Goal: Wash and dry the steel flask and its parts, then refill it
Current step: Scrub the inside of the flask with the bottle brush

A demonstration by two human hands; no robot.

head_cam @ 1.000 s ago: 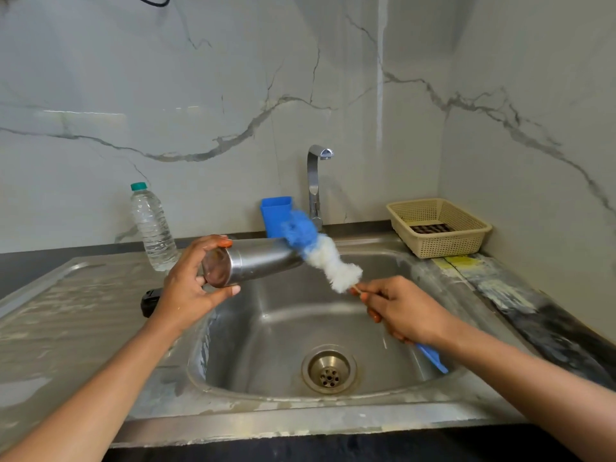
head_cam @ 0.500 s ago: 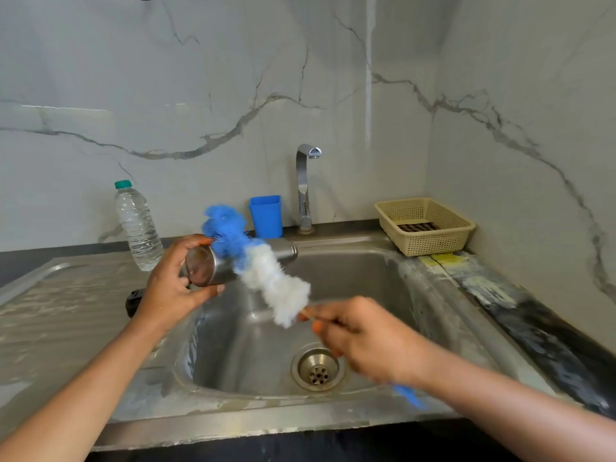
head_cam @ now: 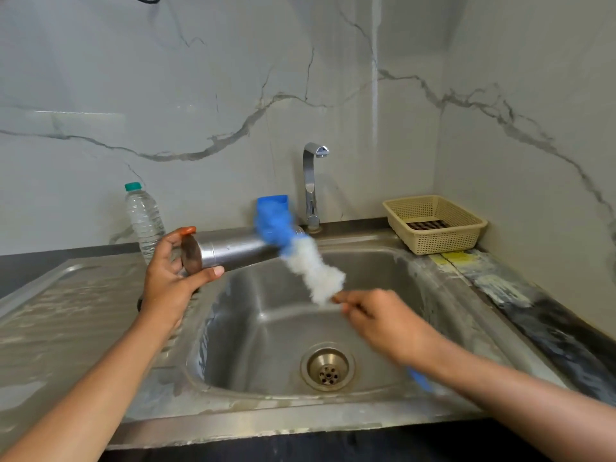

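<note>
Bench (head_cam: 23,266): dark top that carries the steel sink unit, with the ribbed draining board (head_cam: 66,311) on the left.
Water bottle (head_cam: 145,218): clear plastic with a green cap, upright at the back of the draining board, just behind the left grip.
Left grip (head_cam: 170,278): fingers and thumb curl round the base end of the steel flask.
Steel flask (head_cam: 233,250): held level above the sink's back-left rim, base toward the camera, mouth toward the tap.
Bottle brush (head_cam: 310,268): blue-and-white fluffy head slants across the flask's mouth end. It is motion-blurred, so it cannot be told whether the tip is inside.
Tap (head_cam: 311,185): chrome, upright behind the basin.
Sink (head_cam: 260,328): steel basin below both hands.
Right grip (head_cam: 376,318): closed round the brush's stem just below the white bristles, over the basin, blurred.
Basket (head_cam: 436,241): beige and perforated, in the back-right corner.
</note>
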